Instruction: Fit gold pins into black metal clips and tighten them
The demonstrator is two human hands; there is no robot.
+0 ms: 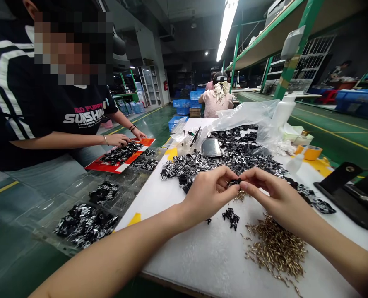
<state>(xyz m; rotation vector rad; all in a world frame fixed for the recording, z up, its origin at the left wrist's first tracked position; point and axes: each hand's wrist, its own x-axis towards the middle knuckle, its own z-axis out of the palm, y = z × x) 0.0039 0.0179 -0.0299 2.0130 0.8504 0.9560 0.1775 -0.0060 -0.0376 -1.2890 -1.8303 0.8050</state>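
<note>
Above the white tabletop (pixel 184 256), my left hand (pixel 207 190) pinches a small black part (pixel 233 182) between thumb and fingers. From the other side my right hand (pixel 266 186) closes thumb and forefinger on the same part's end; whether it also holds a smaller piece is hidden. Below my right hand lies a pile of small brass-coloured curved pins (pixel 277 248). A small cluster of black parts (pixel 231 218) rests left of that pile. Behind my hands spreads a large heap of black and silvery parts (pixel 190 165).
At left, a co-worker's hands (pixel 121 140) handle parts on a red board (pixel 109 167). Clear plastic trays (pixel 68 190) with black parts stand there. Farther back are a dark rectangular dish (pixel 211 147), a white bottle (pixel 285 109) and orange tape (pixel 309 152). A black stand (pixel 351 203) is at right.
</note>
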